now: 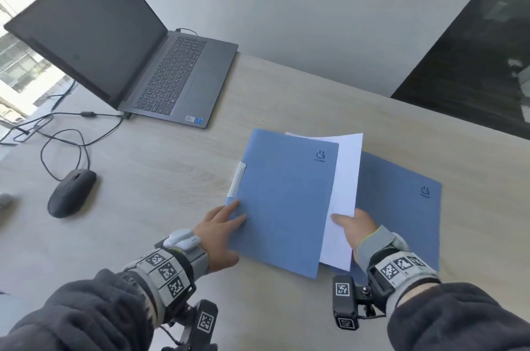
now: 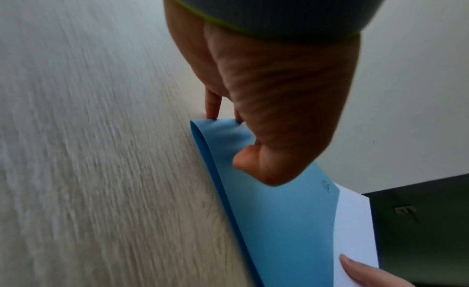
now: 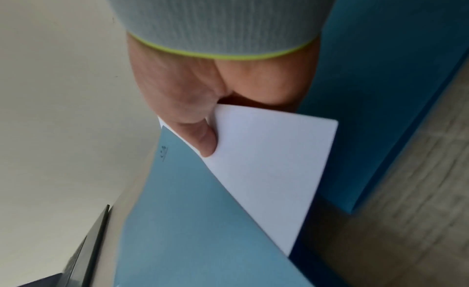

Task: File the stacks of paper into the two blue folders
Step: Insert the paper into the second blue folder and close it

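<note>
A blue folder (image 1: 284, 201) with a white spine clip (image 1: 237, 178) lies closed in the middle of the desk. A stack of white paper (image 1: 345, 193) sticks out from under its cover on the right side. My right hand (image 1: 352, 227) pinches the stack's near corner (image 3: 266, 161), thumb on top and the other fingers hidden underneath. My left hand (image 1: 223, 221) rests its fairly straight fingertips on the folder's spine edge (image 2: 218, 131). The second blue folder (image 1: 401, 207) lies closed to the right, partly under the paper and my right hand.
An open grey laptop (image 1: 160, 63) sits at the back left, with a black mouse (image 1: 71, 193) and loose cables (image 1: 66, 132) to the left of the folders. A grey wall and a dark panel (image 1: 473, 63) bound the light wood desk (image 1: 172, 178) at the back.
</note>
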The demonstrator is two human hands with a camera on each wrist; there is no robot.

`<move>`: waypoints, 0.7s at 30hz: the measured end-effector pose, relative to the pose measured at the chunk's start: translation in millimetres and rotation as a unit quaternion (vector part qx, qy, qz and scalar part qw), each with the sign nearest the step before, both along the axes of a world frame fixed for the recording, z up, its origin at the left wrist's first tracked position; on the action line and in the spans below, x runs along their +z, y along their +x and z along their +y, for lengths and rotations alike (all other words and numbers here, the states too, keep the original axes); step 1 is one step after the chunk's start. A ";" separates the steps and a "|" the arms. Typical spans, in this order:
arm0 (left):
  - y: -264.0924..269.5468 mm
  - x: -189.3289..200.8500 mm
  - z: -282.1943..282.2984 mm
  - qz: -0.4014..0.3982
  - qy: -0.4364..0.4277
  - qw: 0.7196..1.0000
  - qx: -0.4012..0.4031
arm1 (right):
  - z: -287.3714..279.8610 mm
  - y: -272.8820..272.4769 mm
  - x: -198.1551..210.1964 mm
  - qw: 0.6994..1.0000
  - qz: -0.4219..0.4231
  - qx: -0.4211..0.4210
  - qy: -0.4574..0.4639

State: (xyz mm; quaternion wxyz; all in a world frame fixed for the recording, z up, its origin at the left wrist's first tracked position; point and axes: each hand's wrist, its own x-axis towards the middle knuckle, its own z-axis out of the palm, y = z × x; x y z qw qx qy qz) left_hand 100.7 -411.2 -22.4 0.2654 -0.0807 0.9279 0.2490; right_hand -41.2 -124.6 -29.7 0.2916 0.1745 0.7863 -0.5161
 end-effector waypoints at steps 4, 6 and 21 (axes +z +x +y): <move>-13.9 3.3 -3.7 0.026 0.045 0.990 0.133 | -2.2 1.2 -7.0 1.000 -0.020 0.001 -0.009; -29.8 4.5 -6.1 0.042 0.071 0.972 0.220 | -4.7 2.0 -8.7 1.000 -0.016 0.006 -0.018; -67.7 -10.9 -21.8 -0.011 0.223 0.884 0.410 | -12.1 -1.7 -35.9 0.998 -0.007 0.020 0.057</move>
